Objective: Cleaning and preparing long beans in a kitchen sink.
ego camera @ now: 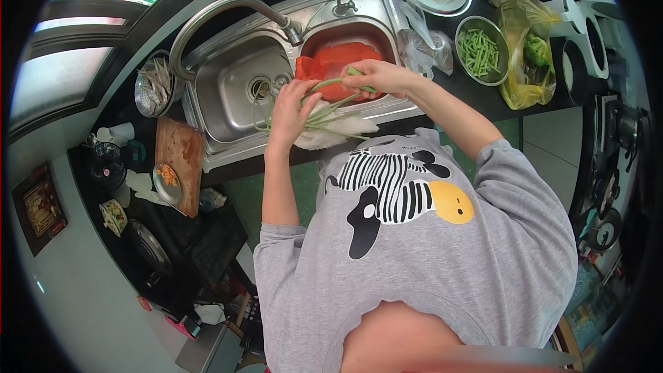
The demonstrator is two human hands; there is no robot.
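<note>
Long green beans [331,112] lie in a loose bunch across the front rim of the double steel sink, over a white cloth [342,129]. My left hand [292,114] is on the bunch, and one bean runs from its fingers to my right hand. My right hand [375,79] grips that bean together with several short green pieces [357,73], above a red plastic bag [342,57] in the right basin. The left basin [235,77] shows its drain strainer. Short bean pieces fill part of a steel bowl [477,54] to the right.
A curved faucet [228,2] arches over the left basin. At the left stand a colander of small fish [154,88] and a wooden cutting board [181,147] bearing a dish of orange pieces [167,176]. A yellow bag with broccoli [525,88] and clear bags [419,54] are at the right.
</note>
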